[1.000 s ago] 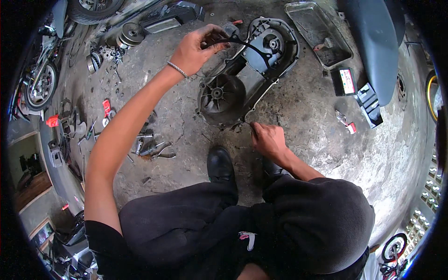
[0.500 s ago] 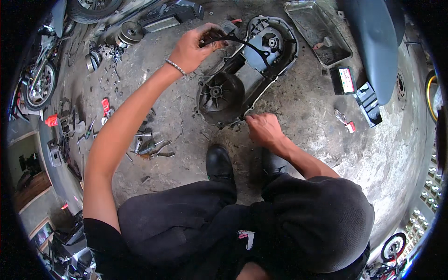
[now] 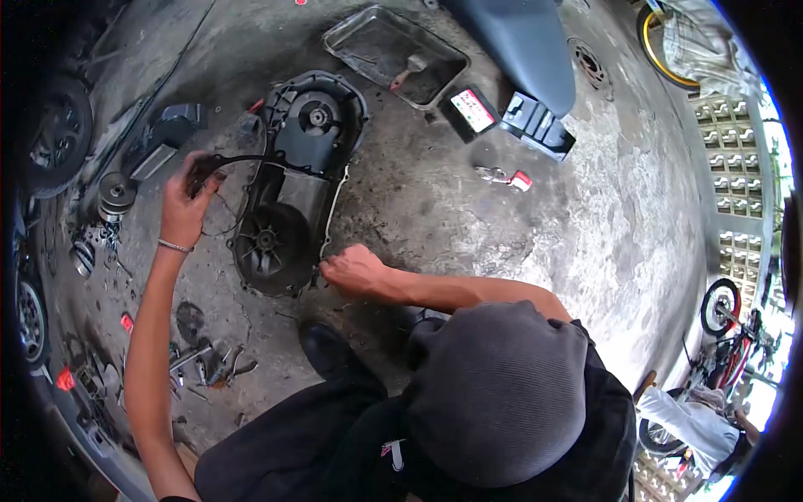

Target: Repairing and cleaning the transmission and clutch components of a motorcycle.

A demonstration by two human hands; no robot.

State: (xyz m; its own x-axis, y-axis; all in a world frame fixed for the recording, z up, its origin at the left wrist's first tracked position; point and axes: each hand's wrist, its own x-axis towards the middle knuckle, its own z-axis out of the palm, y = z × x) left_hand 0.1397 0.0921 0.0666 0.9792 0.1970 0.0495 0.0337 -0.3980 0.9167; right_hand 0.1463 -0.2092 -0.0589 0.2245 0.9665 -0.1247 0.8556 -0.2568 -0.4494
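On the floor before my feet lies a long metal engine cover [image 3: 297, 188] with its hollow side up. A round hub sits in its far part and a ribbed round recess in its near part. My left hand [image 3: 194, 188] pinches a thin dark gasket [image 3: 251, 157] beyond the cover's left edge. The strip stretches over the middle of the cover, and a thinner curve hangs below the hand. My right hand [image 3: 355, 269] is closed at the cover's near right rim; what its fingertips grip is hidden. A pale strip runs along the right rim.
A metal tray [image 3: 393, 54] with a brush stands beyond the cover. Right of it are a battery [image 3: 470, 115], a black box [image 3: 537, 125] and a dark seat [image 3: 523, 50]. Loose tools [image 3: 209, 364] and pulley parts [image 3: 115, 197] lie on the left. Motorcycles stand around.
The view has turned, shifting the cover leftward in the picture. My left hand has brought the gasket nearer, from over the far hub to the cover's middle. My right hand stays at the near rim.
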